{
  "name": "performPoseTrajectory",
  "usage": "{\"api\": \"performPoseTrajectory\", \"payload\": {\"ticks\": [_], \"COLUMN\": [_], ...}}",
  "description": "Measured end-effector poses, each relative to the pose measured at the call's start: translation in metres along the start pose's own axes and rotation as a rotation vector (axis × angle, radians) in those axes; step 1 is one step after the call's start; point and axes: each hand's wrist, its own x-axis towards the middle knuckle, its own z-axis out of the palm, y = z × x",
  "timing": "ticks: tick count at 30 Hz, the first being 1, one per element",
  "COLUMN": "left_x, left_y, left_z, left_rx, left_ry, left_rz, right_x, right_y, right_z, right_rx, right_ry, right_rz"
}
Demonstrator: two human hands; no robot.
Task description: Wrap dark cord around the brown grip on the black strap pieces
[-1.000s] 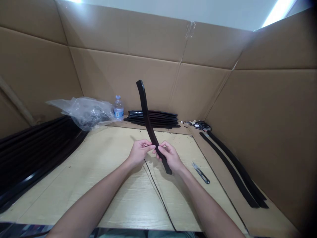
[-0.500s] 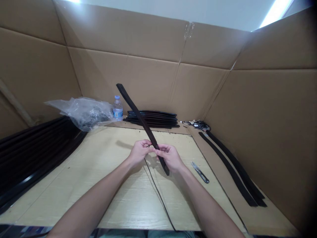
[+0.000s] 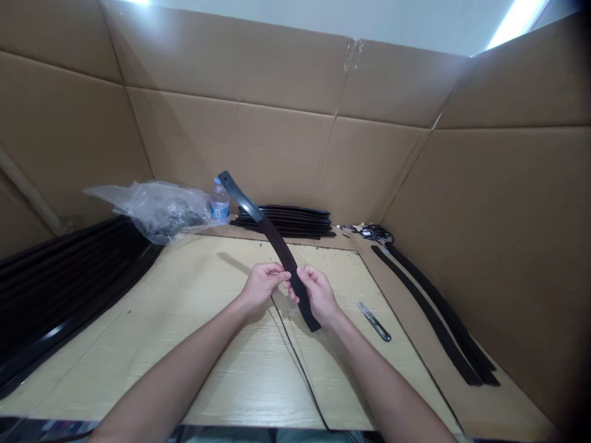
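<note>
A long, curved black strip (image 3: 278, 245) is held at a slant over the table, its glossy, holed far end up to the left. My right hand (image 3: 318, 294) is closed around its lower part, thumb on top. Close against the strip's left edge, my left hand (image 3: 264, 284) pinches, with a thin black cord (image 3: 295, 357) running from beneath it to the table's front edge. Its fingertips partly hide the cord's upper end. Thread snips (image 3: 373, 321) lie on the table to the right of my right hand.
Behind the strip lies a stack of black strips (image 3: 295, 221), beside a water bottle (image 3: 220, 206) and a clear plastic bag (image 3: 161, 209). Many long dark strips (image 3: 69, 289) fill the left side. More black strips (image 3: 429, 320) and tangled cord (image 3: 373, 232) lie right. Cardboard walls (image 3: 231, 141) surround the table.
The strip has turned in my hands, so its broad face and glossy far end now show. That far end has dropped slightly. My right hand's grip has shifted around it.
</note>
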Motion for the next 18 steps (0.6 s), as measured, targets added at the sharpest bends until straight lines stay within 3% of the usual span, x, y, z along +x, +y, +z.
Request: {"api": "performPoseTrajectory", "payload": {"ticks": [8, 14, 18], "left_x": [-0.002, 0.004, 0.007], "left_y": [0.001, -0.003, -0.004], "left_z": [0.004, -0.003, -0.009], "left_rx": [0.095, 0.142, 0.158], "left_ry": [0.064, 0.250, 0.266], "left_rz": [0.024, 0.044, 0.023], "right_x": [-0.001, 0.001, 0.004], "right_y": [-0.002, -0.003, -0.001], "right_z": [0.004, 0.000, -0.003], "right_rx": [-0.031, -0.113, -0.115], "right_ry": [0.072, 0.058, 0.094], "right_rz": [0.002, -0.080, -0.024]}}
